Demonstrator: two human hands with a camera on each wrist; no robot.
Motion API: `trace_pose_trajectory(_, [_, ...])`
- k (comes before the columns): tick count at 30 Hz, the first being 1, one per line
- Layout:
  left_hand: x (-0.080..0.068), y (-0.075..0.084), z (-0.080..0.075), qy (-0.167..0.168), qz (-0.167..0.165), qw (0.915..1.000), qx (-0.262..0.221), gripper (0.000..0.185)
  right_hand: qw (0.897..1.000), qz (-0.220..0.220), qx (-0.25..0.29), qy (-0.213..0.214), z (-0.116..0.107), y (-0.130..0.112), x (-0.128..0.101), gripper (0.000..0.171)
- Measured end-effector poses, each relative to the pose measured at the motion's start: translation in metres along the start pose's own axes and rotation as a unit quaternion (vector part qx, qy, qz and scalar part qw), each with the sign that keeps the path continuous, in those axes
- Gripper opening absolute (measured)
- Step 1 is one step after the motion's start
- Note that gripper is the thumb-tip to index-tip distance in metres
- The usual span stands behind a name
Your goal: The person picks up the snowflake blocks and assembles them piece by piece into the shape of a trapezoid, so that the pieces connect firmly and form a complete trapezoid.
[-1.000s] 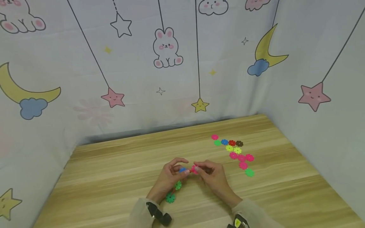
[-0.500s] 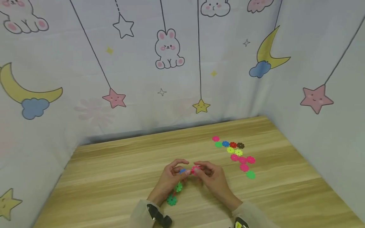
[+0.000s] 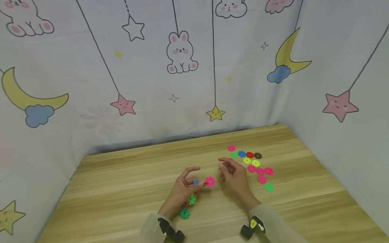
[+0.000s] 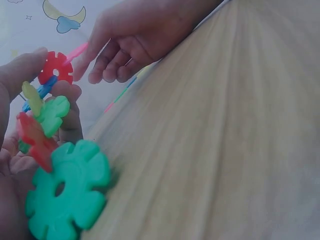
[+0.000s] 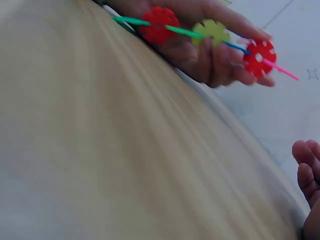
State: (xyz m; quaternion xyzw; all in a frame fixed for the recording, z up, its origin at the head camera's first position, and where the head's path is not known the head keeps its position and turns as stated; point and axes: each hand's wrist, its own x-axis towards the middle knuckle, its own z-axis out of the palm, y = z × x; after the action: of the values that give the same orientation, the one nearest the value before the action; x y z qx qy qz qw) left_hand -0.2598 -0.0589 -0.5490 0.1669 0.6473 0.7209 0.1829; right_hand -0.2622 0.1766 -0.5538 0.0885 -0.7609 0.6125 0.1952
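Observation:
A chain of notched plastic snowflake discs is gripped by my left hand (image 3: 181, 190), thumb and fingers around its upper part. Its tail ends in a teal green disc (image 4: 67, 192), with a red disc (image 4: 37, 142), a light green disc (image 4: 53, 115), a yellow disc (image 5: 211, 32) and a blue disc (image 4: 47, 86) along it. Past my left fingertips come a red disc (image 5: 259, 57) and a pink disc (image 3: 210, 181) at the far end, slotted at angles. My right hand (image 3: 234, 175) hovers to the right, apart from the chain, fingers loosely bent, holding nothing visible.
Loose discs lie flat at the right: a brown disc (image 3: 257, 155), a blue disc (image 3: 241, 154), yellow discs (image 3: 256, 163), several pink discs (image 3: 260, 171) and a green disc (image 3: 268, 187). Behind the wooden table (image 3: 121, 182) hangs a printed curtain (image 3: 146, 67).
My right hand has let go of the pink disc and moved right and away, toward the loose discs. The pink disc stays on the chain in my left hand, which has hardly moved.

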Motion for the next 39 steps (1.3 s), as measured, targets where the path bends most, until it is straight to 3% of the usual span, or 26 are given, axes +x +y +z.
trace_pose_trajectory(7, [0.0, -0.002, 0.0, -0.001, -0.001, 1.0, -0.001, 0.069, 0.997, -0.017, -0.044, 0.064, -0.01, 0.015, 0.028, 0.027])
trace_pose_trajectory(15, [0.0, -0.004, -0.001, 0.0, -0.004, 1.0, -0.003, 0.064, 0.98, -0.07, -0.133, 0.129, -0.016, 0.029, 0.053, 0.035])
trace_pose_trajectory(27, [0.0, -0.005, 0.0, -0.001, -0.004, 1.0, -0.006, 0.063, 0.979, -0.029, -0.149, 0.138, -0.014, 0.039, 0.077, 0.051])
trace_pose_trajectory(35, [0.0, -0.003, 0.001, -0.002, -0.005, 0.9999, -0.009, 0.064, 0.971, 0.03, -0.219, 0.089, -0.014, 0.043, 0.081, 0.057])
trace_pose_trajectory(39, [0.0, -0.003, 0.0, -0.001, -0.008, 0.9999, -0.008, 0.064, 0.969, 0.049, -0.226, 0.083, -0.013, 0.04, 0.082, 0.057])
